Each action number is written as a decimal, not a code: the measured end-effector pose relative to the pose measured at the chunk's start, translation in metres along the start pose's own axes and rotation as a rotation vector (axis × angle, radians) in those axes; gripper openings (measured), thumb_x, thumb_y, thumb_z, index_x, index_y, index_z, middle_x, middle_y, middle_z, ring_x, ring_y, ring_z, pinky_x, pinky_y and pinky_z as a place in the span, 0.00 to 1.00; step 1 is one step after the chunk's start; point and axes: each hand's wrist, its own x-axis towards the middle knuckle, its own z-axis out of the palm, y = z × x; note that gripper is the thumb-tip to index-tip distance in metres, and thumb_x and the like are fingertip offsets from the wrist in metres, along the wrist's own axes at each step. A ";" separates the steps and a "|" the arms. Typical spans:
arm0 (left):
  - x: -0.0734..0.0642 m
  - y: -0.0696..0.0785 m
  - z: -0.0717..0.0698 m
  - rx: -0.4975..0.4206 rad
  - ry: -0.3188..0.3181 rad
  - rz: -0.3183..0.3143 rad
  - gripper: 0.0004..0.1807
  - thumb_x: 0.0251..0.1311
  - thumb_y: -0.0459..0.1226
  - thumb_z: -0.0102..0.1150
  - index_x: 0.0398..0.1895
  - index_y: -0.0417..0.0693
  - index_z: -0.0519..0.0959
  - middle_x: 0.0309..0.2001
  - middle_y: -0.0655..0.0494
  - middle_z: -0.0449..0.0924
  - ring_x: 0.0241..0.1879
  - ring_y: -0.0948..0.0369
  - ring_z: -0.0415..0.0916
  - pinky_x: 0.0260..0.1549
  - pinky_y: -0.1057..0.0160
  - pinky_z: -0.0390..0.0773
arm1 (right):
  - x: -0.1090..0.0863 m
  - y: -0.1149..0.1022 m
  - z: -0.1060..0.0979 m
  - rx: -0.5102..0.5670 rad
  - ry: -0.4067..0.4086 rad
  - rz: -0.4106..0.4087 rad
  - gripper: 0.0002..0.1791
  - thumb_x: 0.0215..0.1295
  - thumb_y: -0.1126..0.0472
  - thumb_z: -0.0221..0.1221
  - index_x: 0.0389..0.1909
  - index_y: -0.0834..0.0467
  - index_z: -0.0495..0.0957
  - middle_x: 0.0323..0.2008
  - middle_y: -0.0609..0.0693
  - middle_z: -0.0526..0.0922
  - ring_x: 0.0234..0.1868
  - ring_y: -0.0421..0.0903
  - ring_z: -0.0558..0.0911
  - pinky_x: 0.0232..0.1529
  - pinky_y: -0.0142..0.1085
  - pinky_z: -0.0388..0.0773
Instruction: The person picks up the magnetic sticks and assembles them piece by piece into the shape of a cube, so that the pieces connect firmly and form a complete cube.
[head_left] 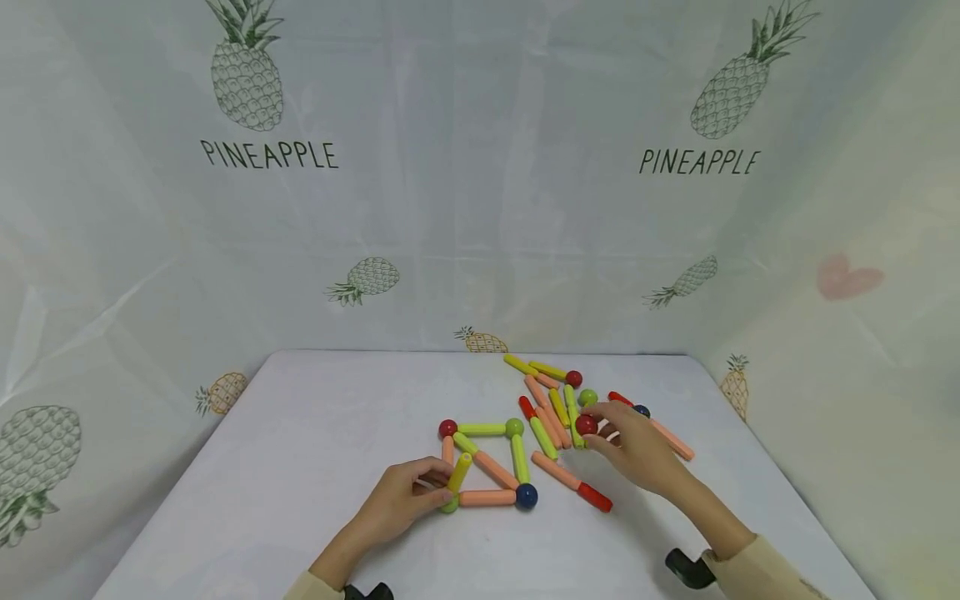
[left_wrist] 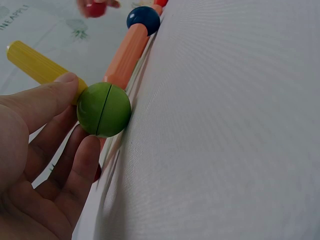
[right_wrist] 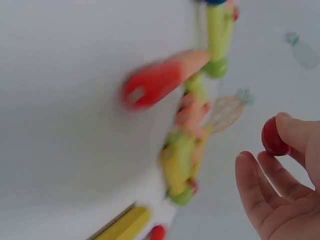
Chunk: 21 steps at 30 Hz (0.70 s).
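A flat frame of rods and balls lies on the table. Its near left corner is a green ball [left_wrist: 104, 110], from which a yellow rod [left_wrist: 42, 67] rises at a tilt. My left hand [head_left: 405, 497] grips that rod's base, the thumb on the rod and a fingertip against the ball. A red ball [head_left: 448, 428], a light green ball [head_left: 514, 427] and a dark blue ball [head_left: 527, 497] form the other corners. An orange and green diagonal [head_left: 495, 469] crosses it. My right hand [head_left: 637, 446] pinches a loose red ball [right_wrist: 274, 137] above the table.
Several loose rods [head_left: 551, 425] lie in a pile right of the frame. An orange and red rod [head_left: 573, 482] lies nearer to me. Behind the right hand are a green ball [head_left: 588, 397] and an orange rod [head_left: 673, 440]. A pineapple-print cloth [head_left: 487, 208] hangs behind the table.
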 end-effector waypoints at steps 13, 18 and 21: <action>0.000 -0.001 -0.001 0.007 0.005 0.021 0.13 0.60 0.50 0.65 0.48 0.68 0.80 0.42 0.70 0.81 0.43 0.66 0.79 0.41 0.64 0.79 | 0.023 -0.101 0.039 0.374 -0.055 -0.110 0.18 0.58 0.52 0.69 0.49 0.46 0.79 0.40 0.35 0.82 0.38 0.39 0.81 0.37 0.36 0.82; 0.000 0.001 0.000 0.006 0.006 0.015 0.13 0.60 0.50 0.65 0.48 0.67 0.80 0.41 0.69 0.81 0.43 0.66 0.79 0.41 0.65 0.79 | 0.025 -0.112 0.057 0.393 -0.034 -0.135 0.18 0.59 0.54 0.69 0.50 0.47 0.80 0.39 0.36 0.82 0.37 0.38 0.81 0.35 0.36 0.82; -0.001 0.002 0.000 0.000 0.012 0.024 0.12 0.60 0.49 0.65 0.47 0.65 0.80 0.41 0.69 0.82 0.42 0.66 0.79 0.40 0.65 0.79 | 0.027 -0.115 0.064 0.414 -0.024 -0.137 0.18 0.59 0.57 0.70 0.50 0.48 0.80 0.39 0.37 0.83 0.37 0.39 0.81 0.35 0.37 0.82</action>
